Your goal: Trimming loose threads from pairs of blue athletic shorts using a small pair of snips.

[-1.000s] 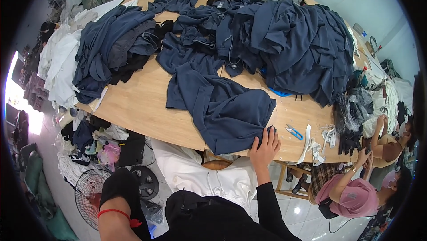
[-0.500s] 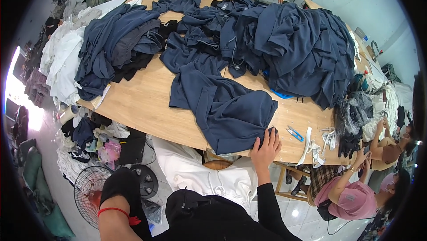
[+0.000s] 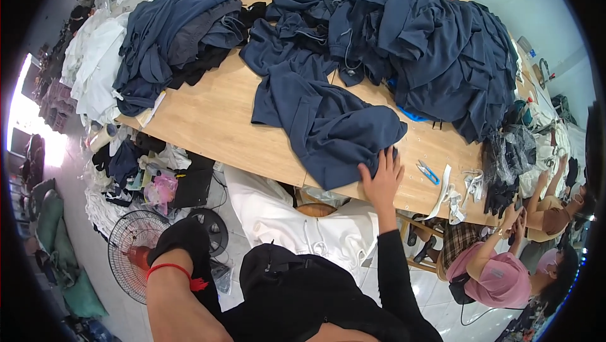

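Desk (image 3: 208, 128): long wooden top, heaped with dark blue clothes.
Garment (image 3: 328, 124): on the desk's near edge.
Right hand (image 3: 380, 174): fingers spread flat on the garment's corner.
Left hand: hidden; cannot tell.
Scissors (image 3: 428, 172): beside the right hand.

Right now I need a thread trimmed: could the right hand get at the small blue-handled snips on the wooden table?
Probably yes: the right hand rests on the navy garment, and bare table separates it from the snips.
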The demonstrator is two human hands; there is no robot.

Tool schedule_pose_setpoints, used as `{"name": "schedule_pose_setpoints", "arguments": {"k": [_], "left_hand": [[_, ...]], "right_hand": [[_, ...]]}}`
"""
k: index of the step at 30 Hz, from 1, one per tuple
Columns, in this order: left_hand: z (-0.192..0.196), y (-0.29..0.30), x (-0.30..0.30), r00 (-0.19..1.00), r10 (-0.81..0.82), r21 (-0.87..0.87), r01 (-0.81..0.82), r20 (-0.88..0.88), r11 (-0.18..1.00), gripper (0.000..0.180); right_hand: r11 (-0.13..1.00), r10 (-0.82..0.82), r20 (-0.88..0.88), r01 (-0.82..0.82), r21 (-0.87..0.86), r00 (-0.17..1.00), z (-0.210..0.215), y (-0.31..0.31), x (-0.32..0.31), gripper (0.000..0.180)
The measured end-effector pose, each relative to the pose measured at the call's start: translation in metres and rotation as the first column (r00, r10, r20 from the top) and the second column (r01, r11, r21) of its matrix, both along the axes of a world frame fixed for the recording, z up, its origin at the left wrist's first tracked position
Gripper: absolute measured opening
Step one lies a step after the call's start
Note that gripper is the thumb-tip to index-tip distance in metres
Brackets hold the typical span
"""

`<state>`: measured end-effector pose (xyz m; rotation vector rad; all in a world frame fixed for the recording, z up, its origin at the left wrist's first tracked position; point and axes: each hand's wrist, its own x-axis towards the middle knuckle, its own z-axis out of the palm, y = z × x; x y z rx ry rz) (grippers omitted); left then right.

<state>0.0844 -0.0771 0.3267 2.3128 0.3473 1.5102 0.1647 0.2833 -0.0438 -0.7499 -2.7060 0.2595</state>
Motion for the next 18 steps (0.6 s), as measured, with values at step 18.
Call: {"name": "schedule_pose_setpoints", "arguments": {"k": [18], "left_hand": [[-0.268, -0.048, -0.075, 0.083, 0.936, -0.852, -0.449, -0.341, -0.27, 0.013]], "right_hand": [[0.971, 0.208, -0.324, -0.235, -0.046, 0.923, 0.002, -0.02, -0.007, 0.014]]}}
